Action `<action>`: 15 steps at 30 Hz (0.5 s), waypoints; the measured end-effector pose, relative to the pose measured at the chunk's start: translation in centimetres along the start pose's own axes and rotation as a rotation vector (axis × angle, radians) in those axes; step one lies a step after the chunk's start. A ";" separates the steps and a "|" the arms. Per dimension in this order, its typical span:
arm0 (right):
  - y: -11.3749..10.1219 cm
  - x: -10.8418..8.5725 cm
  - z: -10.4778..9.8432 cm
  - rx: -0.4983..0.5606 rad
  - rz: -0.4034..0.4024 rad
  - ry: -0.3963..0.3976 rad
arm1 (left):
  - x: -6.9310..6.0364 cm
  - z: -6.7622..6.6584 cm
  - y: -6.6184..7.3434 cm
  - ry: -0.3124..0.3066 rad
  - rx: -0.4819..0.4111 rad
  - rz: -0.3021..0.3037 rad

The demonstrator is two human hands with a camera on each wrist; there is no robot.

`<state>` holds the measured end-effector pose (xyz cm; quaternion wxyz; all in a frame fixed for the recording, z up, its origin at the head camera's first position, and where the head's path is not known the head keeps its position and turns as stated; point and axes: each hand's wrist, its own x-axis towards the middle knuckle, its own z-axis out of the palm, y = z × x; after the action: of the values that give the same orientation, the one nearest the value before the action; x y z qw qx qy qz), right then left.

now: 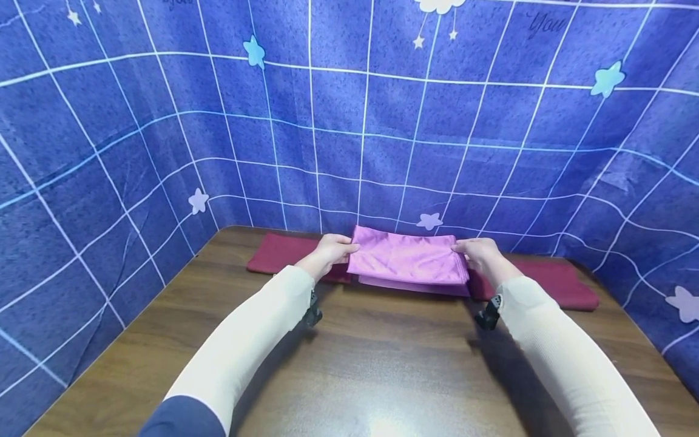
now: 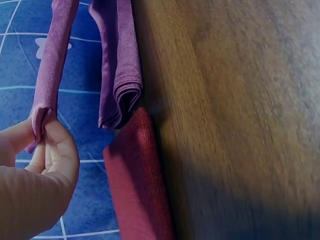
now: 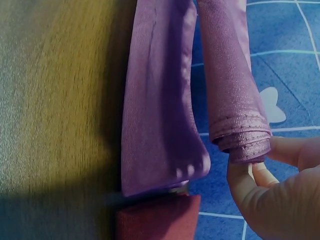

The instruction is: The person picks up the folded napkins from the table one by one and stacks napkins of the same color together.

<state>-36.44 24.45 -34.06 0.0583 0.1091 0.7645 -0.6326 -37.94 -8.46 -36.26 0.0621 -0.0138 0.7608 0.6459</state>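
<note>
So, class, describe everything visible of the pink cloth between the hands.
The pink cloth looks smooth and shiny, folded in several layers with apparent stitching at one end. The left hand and right hand pinch its ends near the back of the table. Whether the purple fold beneath belongs to it is unclear.

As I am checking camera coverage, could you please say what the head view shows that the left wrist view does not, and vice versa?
Only the head view shows the right hand and the right red cloth.
Only the left wrist view shows the stacked layers at the end of the lower purple cloth.
Both show the left hand pinching the pink cloth, the left red cloth, the wooden table and the blue backdrop.
</note>
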 end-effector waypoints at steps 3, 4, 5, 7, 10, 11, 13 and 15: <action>0.0 0.2 -0.1 -0.030 -0.006 0.010 | 0.1 0.4 0.1 0.012 -0.004 0.001; 0.1 0.3 -0.2 -0.034 -0.007 0.015 | 0.2 0.6 0.1 0.015 -0.006 0.001; 0.1 0.4 -0.3 -0.036 -0.008 0.017 | 0.3 0.7 0.1 0.018 -0.006 0.000; 0.2 0.5 -0.4 -0.039 -0.008 0.018 | 0.4 1.0 0.1 0.026 -0.011 -0.010; 0.4 0.7 -0.6 -0.039 -0.001 0.028 | 0.5 1.4 0.1 0.031 -0.016 -0.023; 0.4 0.7 -0.6 -0.042 0.000 0.028 | 0.6 1.5 0.1 0.033 -0.016 -0.024; 0.6 0.8 -0.7 -0.036 0.005 0.030 | 0.7 1.7 -0.1 0.034 -0.021 -0.026; 0.7 1.0 -0.7 -0.027 0.009 0.037 | 0.8 1.9 -0.2 0.040 -0.024 -0.027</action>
<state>-37.23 25.32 -34.85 0.0486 0.1233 0.7733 -0.6200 -38.62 -6.58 -36.83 0.0554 -0.0379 0.7537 0.6538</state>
